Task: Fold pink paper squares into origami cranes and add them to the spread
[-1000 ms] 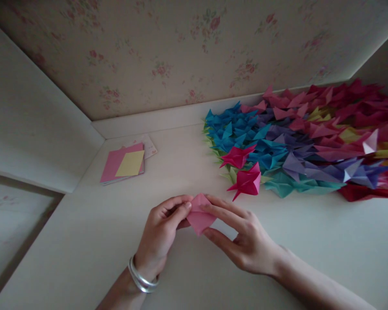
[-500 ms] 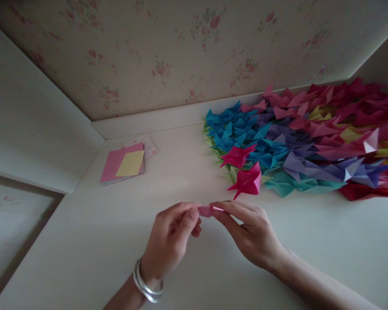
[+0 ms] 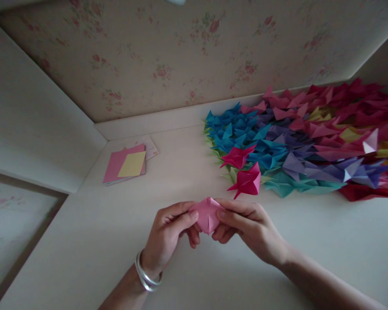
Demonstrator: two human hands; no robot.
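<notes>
A small folded piece of pink paper, diamond-shaped with creases down its middle, is held up over the white table. My left hand pinches its left corner between thumb and fingers; silver bangles circle that wrist. On the opposite corner, my right hand grips with thumb on the near face and fingers behind. The paper's back and some fingertips are hidden. Just beyond my right hand lie two magenta folded-paper figures, one nearer and one farther.
A large heap of colourful folded-paper figures spreads along the wall at the right. Toward the back left of the white table sits a stack of pink paper sheets with a yellow sheet on top. Flowered wallpaper rises behind.
The pink paper has turned from a narrow edge-on view to show its broad diamond face. My right hand has shifted its grip to the paper's right corner.
</notes>
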